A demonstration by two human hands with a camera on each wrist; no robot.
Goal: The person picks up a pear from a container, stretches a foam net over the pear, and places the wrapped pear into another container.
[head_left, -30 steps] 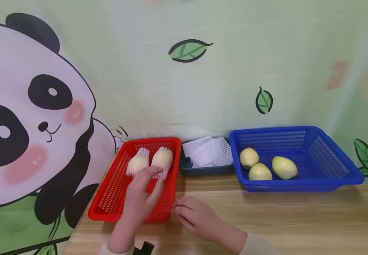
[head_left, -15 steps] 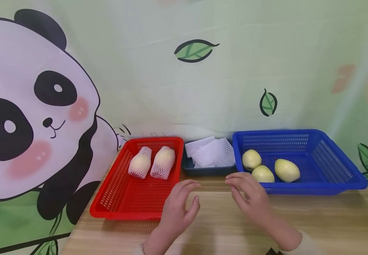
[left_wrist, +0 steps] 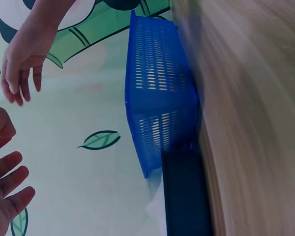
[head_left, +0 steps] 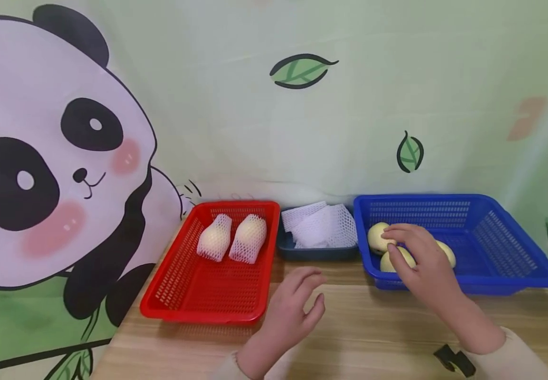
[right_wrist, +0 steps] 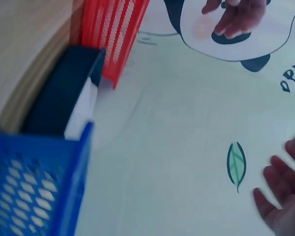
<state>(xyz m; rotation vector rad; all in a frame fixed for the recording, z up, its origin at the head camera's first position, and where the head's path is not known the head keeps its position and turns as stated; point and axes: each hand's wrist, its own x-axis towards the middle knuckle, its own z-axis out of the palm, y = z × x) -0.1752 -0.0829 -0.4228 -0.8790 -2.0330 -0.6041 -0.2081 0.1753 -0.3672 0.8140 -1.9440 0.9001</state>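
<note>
Between three and four o'clock in the head view sits the blue plastic basket [head_left: 473,250], three bare yellow-green pears [head_left: 376,239] bunched toward its nine o'clock side, and right over them, the right hand [head_left: 421,258]! Fingers loosely bent, thumb apart, nothing gripped; whether the fingertips touch a pear, I can't tell. Near six o'clock, the left hand [head_left: 292,303] hangs above the wooden table [head_left: 349,316], relaxed and holding nothing, just beside the red plastic basket [head_left: 207,295]. That one's at half past seven, with two net-wrapped pears [head_left: 215,240] side by side toward its twelve o'clock end. Five o'clock, between the baskets: the dark blue tray [head_left: 318,254], piled with white foam nets [head_left: 318,229].

Over to the left wrist view: left hand at eight o'clock, fingers spread; right hand at ten, fingers drooping; blue basket by twelve, tray at five.

Right wrist view: right hand at four o'clock, fingers parted, grasping nothing; left hand between one and two, blue basket at eight, tray past nine, red basket at eleven.
</note>
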